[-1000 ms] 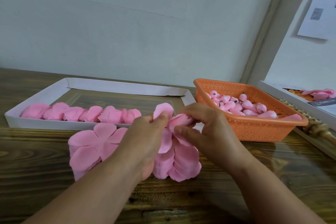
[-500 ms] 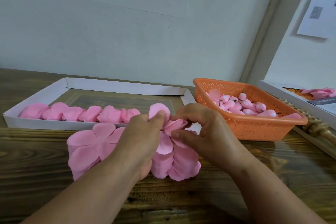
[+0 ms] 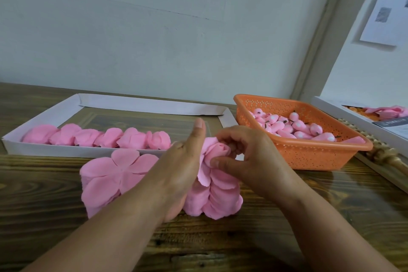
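Note:
A half-wrapped pink fabric rose [image 3: 217, 152] sits between my two hands above the table. My right hand [image 3: 247, 157] curls its fingers and thumb round the bud and its petals. My left hand [image 3: 181, 161] lies against the flower's left side with its thumb pointing straight up; its fingers are hidden behind the petals. Under the hands stand two stacks of flat pink petal pieces, one on the left [image 3: 110, 174] and one in the middle [image 3: 220, 196].
A shallow white cardboard tray [image 3: 66, 150] at the back left holds a row of finished pink roses [image 3: 97, 138]. An orange plastic basket [image 3: 309, 157] on the right holds several pink buds [image 3: 293, 127]. A white box [image 3: 353, 121] lies at far right.
The upright petal that my left thumb held has been folded onto the bud. My left thumb now sticks up free, and the flower looks more closed.

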The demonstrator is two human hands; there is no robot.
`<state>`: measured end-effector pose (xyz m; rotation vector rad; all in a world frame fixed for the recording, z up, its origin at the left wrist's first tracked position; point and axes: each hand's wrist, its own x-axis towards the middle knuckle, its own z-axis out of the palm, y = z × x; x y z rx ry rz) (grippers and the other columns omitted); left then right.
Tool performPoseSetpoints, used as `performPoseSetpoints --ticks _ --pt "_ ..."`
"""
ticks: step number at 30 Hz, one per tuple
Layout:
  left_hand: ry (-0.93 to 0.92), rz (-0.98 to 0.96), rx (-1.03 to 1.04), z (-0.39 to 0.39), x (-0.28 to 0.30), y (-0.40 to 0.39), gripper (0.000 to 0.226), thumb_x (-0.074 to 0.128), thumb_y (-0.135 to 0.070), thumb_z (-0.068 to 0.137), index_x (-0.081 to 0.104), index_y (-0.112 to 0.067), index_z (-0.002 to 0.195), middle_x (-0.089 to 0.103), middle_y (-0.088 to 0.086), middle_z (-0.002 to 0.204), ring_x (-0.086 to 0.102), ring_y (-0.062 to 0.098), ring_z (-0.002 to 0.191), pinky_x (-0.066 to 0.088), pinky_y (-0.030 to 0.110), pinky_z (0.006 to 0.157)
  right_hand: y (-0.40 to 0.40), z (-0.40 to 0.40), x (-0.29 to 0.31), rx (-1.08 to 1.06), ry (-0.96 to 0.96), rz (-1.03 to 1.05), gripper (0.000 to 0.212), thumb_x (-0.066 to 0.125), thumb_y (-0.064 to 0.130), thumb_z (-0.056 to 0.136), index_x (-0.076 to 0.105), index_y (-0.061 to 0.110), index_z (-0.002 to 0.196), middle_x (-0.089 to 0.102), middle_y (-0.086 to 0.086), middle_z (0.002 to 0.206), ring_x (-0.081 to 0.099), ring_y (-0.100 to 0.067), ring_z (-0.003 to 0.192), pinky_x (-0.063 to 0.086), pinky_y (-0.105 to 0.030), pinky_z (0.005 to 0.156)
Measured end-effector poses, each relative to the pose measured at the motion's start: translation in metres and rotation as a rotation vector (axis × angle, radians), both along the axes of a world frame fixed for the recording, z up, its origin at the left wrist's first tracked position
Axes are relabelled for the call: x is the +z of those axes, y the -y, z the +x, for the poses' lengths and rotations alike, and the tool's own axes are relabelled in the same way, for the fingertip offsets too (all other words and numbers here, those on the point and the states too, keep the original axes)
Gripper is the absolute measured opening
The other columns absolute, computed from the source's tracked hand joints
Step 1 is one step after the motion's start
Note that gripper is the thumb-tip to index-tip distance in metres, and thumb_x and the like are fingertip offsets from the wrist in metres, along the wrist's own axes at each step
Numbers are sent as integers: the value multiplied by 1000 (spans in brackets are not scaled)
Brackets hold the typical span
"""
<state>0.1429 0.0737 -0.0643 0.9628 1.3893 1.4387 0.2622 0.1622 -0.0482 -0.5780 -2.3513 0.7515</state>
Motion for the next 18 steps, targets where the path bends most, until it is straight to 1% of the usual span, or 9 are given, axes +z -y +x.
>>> performPoseSetpoints --ticks 2,4,5,8,9,11,13,15,18 --pt "49 -18 48 -2 -1 -1 69 30 -64 90 77 -14 88 75 10 96 68 23 101 48 44 98 0 0 0 -1 -17 -16 20 78 12 72 65 26 80 57 12 74 51 0 64 44 -15 59" --pt "132 -28 98 -4 0 -2 57 37 -50 98 77 -13 82 74 13 94 68 25 98 50 46 96 -1 0 -1 -13 -46 -31 24 80 13 70 61 28 72 54 12 72 50 1 62 43 -15 56" --pt "174 -29 114 -5 1 -2 49 42 -41 99 76 -10 82 73 15 93 68 25 94 52 45 92 -1 0 0 -19 -57 -35 24 81 14 69 61 27 71 54 11 73 48 1 61 42 -15 56" --pt "270 -29 81 -8 4 -2 26 51 -12 94 72 3 94 70 25 98 68 25 86 58 38 79 -3 2 1 -9 -74 -93 21 82 16 67 63 21 73 59 2 69 48 -1 57 42 -18 52" --pt "297 -29 56 -9 4 -2 22 53 -6 91 73 5 91 70 25 95 68 25 85 60 37 76 -4 3 1 8 -73 -125 21 83 16 67 63 19 74 59 0 66 48 -4 56 42 -21 51" --pt "314 -33 -1 -10 3 -1 16 58 0 85 73 6 83 70 20 86 67 23 82 59 33 71 -4 4 1 45 -65 -175 21 83 15 67 63 15 76 61 -4 64 50 -8 56 43 -24 50" --pt "297 -31 -38 -10 2 -1 11 63 1 81 73 6 81 67 17 83 65 22 80 56 29 70 -5 3 0 73 -61 -193 22 82 13 69 63 12 78 63 -10 65 52 -11 57 45 -30 52" --pt "297 -26 -58 -10 1 -2 9 64 3 81 71 8 82 67 18 82 66 23 80 57 29 70 -5 3 -1 99 -55 -194 21 81 11 71 62 14 80 63 -18 70 53 -15 58 46 -36 54" --pt "301 -10 -84 -9 0 -2 9 64 5 77 73 4 74 69 18 78 69 21 74 60 29 64 -5 3 -2 139 -59 -200 20 78 9 74 66 19 86 62 -26 76 56 -29 62 49 -52 57"
